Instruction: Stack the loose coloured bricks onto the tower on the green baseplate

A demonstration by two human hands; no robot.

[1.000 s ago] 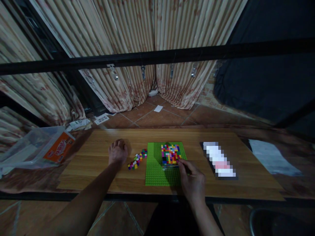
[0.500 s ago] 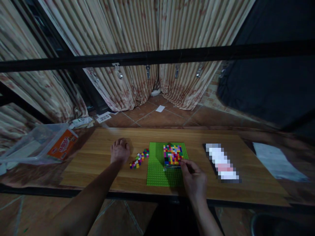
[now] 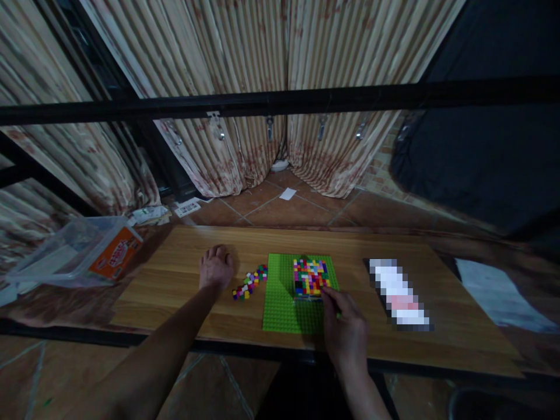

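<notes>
My left hand (image 3: 216,268) rests palm down on the wooden table, its fingers lying loosely on the surface and holding nothing. Just right of it is a loose row of small multicoloured toy bricks (image 3: 249,282). A green studded baseplate (image 3: 277,297) lies farther right, bearing a square block built of many coloured bricks (image 3: 310,277). My right hand (image 3: 345,324) is over the plate's right edge, thumb and index finger pinched together at the block's near right corner. Whatever lies between those fingertips is hidden.
A phone-like dark slab with a blurred-out face (image 3: 400,294) lies right of the plate. Beyond it is a white paper sheet (image 3: 503,294). A clear plastic bin with an orange label (image 3: 116,254) stands at the left. The wooden table (image 3: 166,265) has a dark front edge.
The view has shifted slightly, so most things appear a little farther right. My right hand stays at the block's near right corner, its fingers bent a bit differently. My left hand keeps its place.
</notes>
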